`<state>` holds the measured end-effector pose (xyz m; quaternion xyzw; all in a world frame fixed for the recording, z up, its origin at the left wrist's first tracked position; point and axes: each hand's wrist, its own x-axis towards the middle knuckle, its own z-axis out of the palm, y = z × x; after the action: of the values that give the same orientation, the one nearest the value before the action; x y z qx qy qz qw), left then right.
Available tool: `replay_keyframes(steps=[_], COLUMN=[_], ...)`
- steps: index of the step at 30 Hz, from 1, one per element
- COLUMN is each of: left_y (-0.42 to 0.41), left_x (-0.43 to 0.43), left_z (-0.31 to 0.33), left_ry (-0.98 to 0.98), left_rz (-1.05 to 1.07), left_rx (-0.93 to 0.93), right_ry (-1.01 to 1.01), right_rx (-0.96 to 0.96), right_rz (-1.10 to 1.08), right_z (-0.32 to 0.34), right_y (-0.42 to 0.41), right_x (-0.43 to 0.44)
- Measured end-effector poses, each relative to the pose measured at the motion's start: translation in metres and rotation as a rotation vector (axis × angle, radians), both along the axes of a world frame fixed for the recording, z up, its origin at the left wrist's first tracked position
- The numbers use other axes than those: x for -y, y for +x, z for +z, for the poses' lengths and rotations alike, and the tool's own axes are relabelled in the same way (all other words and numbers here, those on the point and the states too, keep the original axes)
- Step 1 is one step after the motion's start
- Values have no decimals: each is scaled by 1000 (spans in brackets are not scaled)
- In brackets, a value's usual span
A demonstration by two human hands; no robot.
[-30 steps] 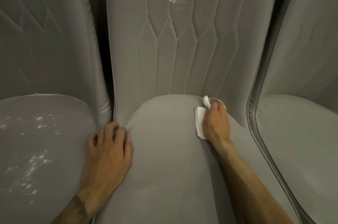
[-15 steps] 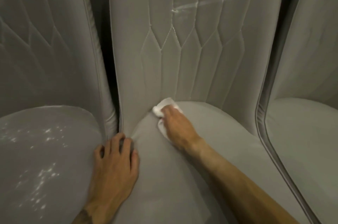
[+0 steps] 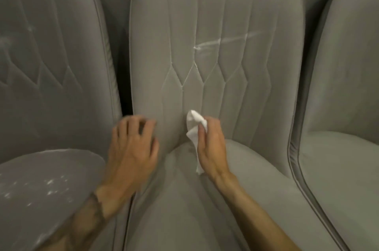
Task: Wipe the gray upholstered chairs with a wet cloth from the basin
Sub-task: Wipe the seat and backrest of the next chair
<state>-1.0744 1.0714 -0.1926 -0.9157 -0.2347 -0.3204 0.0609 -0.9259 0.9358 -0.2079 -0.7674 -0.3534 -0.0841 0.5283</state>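
Observation:
A gray upholstered chair (image 3: 215, 25) with a stitched backrest stands straight ahead, with a white streak across the middle of its back. My right hand (image 3: 211, 146) grips a crumpled white cloth (image 3: 193, 127) at the foot of that backrest, where it meets the seat. My left hand (image 3: 132, 148) is over the left rear corner of the same seat, blurred, fingers bent and holding nothing. The basin is out of view.
A second gray chair (image 3: 51, 56) stands close on the left; its seat (image 3: 41, 185) carries scattered white specks. A third gray chair (image 3: 344, 107) stands close on the right. Narrow dark gaps separate the backrests.
My right hand has carried the cloth from the seat's rear right, across to its rear left, then up onto the backrest's base. My left hand has lifted from the seat corner. The view has tilted upward.

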Motion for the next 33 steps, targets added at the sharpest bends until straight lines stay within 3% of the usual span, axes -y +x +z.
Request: replay_keyframes(steps=[5, 8, 11, 16, 20, 23, 24, 27, 29, 33], left_y=[50, 77, 98, 110, 113, 116, 117, 117, 118, 119], left_x=[-50, -73, -85, -86, -88, -89, -89, -90, -90, -91], left_z=[69, 112, 147, 147, 145, 143, 142, 142, 141, 142], left_ry=[149, 257, 276, 223, 227, 258, 268, 272, 274, 280], left_rz=[-36, -58, -67, -99, -105, -88, -87, -88, -80, -72], left_rx=[224, 313, 354, 414, 438, 452, 456, 466, 462, 454], right_ry=[191, 231, 139, -96, -9, 158, 152, -38, -119, 27], right_rx=[287, 495, 629, 851, 936, 849, 835, 911, 992, 949], right_rz=[-178, -405, -600, -518, -703, -933, -905, -523, -414, -676], right_z=[88, 141, 153, 119, 173, 199, 188, 133, 132, 205], right_y=[57, 102, 136, 161, 204, 206, 198, 167, 172, 210], right_x=[-3, -9, -13, -13, -12, -27, -34, -38, -26, -24])
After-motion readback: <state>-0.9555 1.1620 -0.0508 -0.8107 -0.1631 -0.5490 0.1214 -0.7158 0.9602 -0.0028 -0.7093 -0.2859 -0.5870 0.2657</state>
